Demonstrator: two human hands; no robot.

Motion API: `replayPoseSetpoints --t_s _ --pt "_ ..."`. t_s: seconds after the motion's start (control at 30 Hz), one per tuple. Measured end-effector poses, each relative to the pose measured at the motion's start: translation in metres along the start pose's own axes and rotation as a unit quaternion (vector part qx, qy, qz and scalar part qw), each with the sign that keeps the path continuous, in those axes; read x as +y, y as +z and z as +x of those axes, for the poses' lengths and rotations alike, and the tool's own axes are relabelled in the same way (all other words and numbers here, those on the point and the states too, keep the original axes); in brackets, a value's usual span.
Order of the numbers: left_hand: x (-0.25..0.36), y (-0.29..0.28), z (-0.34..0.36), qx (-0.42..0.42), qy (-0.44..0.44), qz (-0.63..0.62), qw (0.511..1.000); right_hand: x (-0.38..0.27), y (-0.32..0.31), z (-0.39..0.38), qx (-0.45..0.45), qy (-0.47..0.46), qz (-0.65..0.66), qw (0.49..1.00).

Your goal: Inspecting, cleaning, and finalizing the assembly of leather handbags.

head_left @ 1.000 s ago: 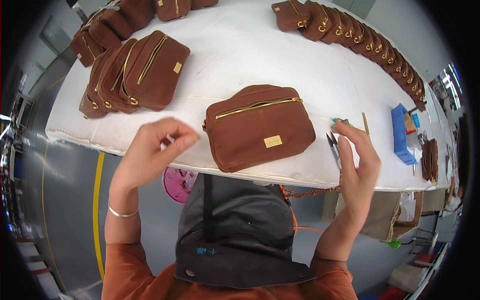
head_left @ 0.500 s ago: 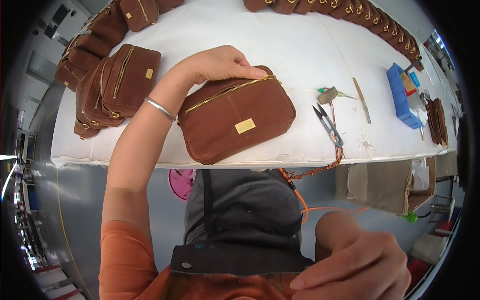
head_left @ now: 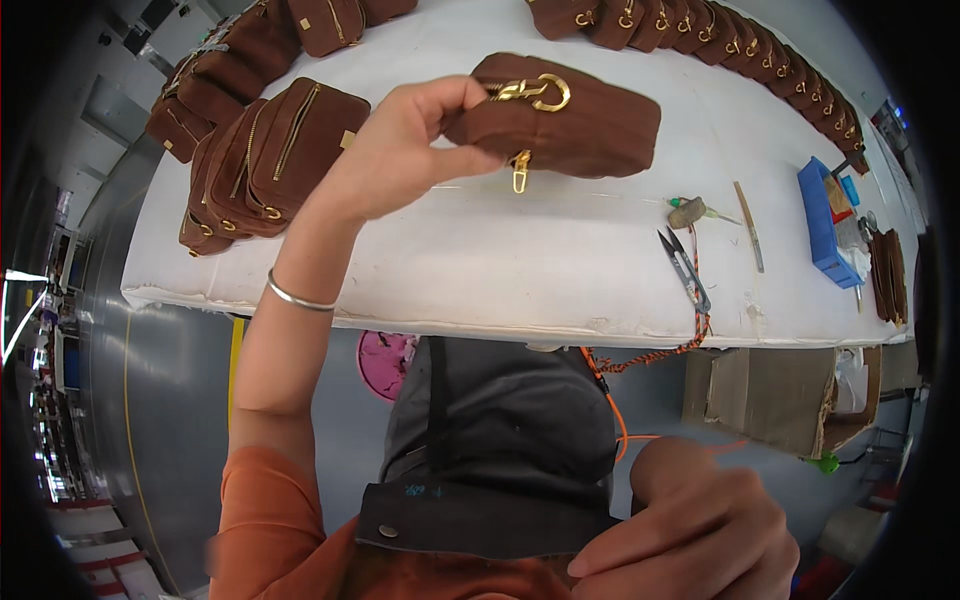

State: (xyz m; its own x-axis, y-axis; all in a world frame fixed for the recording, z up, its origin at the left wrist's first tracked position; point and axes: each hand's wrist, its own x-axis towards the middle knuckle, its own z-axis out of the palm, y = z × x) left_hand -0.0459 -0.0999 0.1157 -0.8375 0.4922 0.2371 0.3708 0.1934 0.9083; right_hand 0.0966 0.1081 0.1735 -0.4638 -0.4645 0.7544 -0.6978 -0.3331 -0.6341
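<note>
A brown bag (head_left: 590,128) with gold zipper pulls and a ring clasp is raised over the white table (head_left: 480,270), end-on to me, with my left hand (head_left: 420,140) closed on it. My right hand (head_left: 690,520) is low at the bottom right, in front of my orange top and dark apron, its fingers curled; whatever they hold, if anything, is hidden. Thread snips (head_left: 685,270) lie at the right of the table on an orange-and-black cord, beside a grey block (head_left: 685,210) and a thin strip (head_left: 750,225).
Stacked brown bags (head_left: 295,140) stand at the left, and a long curved row (head_left: 680,25) along the back right. A blue tray (head_left: 825,225) with small items sits at the right, beside brown pieces (head_left: 888,275). Below are a cardboard box (head_left: 750,395) and a pink bin (head_left: 385,365).
My left hand has taken hold of the bag, lifted it and turned it from front-facing to end-on. My right hand has dropped from beside the snips toward my body.
</note>
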Motion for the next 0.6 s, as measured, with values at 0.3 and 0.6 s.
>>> replayPoseSetpoints --t_s 0.3,0.6 --pt "-0.014 0.018 -0.063 0.070 -0.011 -0.042 0.997 -0.013 0.001 -0.055 0.003 0.056 0.017 0.998" --pt "-0.011 0.042 -0.086 0.041 -0.002 -0.074 0.996 0.090 -0.012 -0.068 0.368 0.209 -0.186 0.887"
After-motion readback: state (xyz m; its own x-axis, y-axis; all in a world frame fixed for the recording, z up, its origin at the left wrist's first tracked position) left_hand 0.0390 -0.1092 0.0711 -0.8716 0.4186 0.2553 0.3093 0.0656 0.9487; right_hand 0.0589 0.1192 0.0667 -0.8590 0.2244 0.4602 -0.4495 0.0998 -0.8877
